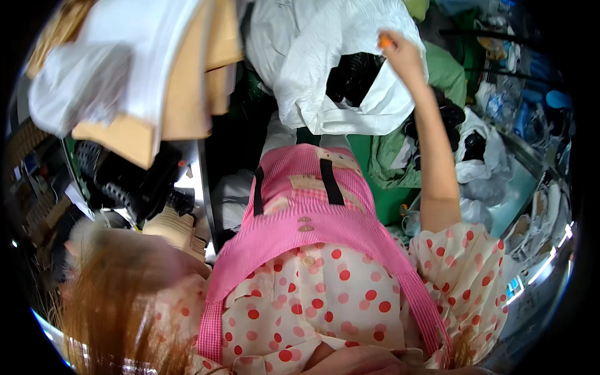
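My right hand reaches up and forward with the arm stretched out. Its fingers are closed on the rim of a large white plastic bag. The bag's mouth gapes open and shows dark black items inside. An orange fingernail shows at the top of the hand. My left hand is out of sight; only a blurred sleeve and reddish hair fill the lower left. My pink apron over a white shirt with red dots takes up the lower middle.
Flattened cardboard and a white plastic sheet hang at the upper left. Black crates sit below them. A green cloth lies under the bag. Crumpled bags and clear bottles crowd the right side.
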{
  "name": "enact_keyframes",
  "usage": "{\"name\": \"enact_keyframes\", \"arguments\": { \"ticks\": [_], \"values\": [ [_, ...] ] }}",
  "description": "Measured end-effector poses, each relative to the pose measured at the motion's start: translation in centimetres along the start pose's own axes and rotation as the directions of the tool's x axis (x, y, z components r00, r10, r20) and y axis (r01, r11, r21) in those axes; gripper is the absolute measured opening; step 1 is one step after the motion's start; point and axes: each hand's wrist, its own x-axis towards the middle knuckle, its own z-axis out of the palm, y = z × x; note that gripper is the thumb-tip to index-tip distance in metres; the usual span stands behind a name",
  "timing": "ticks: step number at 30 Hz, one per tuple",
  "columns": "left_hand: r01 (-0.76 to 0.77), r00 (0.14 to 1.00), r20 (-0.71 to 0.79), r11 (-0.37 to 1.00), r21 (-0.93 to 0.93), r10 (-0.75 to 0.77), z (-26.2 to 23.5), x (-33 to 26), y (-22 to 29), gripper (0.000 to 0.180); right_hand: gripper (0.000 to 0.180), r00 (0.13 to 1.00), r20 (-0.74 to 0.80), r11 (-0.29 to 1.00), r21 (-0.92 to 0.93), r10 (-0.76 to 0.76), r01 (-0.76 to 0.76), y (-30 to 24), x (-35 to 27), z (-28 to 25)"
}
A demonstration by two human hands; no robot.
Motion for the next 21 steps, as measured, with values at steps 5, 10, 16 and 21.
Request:
{"name": "enact_keyframes", "arguments": {
  "ticks": [5,10,16,21],
  "values": [
    [0.154,0.858,0.513,0.967,-0.204,-0.029,27.3,-3.5,-3.8,0.035,0.031,0.904,0.301,0.923,0.142,0.303,-0.356,11.2,-8.3,15.1],
    [-0.344,0.328,0.892,0.84,0.419,-0.311,47.1,-3.3,-18.7,0.029,0.04,0.889,0.203,0.858,0.246,0.41,-0.451,17.9,-10.6,24.8],
    [-0.057,0.844,0.408,0.699,0.713,-0.347,42.2,4.2,-24.7,0.04,0.065,0.761,0.447,0.705,0.328,0.47,-0.629,18.3,-9.1,27.6],
    [0.531,0.781,0.212,0.804,0.269,-0.587,42.8,6.6,-22.8,0.046,0.049,0.812,0.387,0.869,0.049,0.437,-0.492,16.9,-8.1,26.3]
  ]
}}
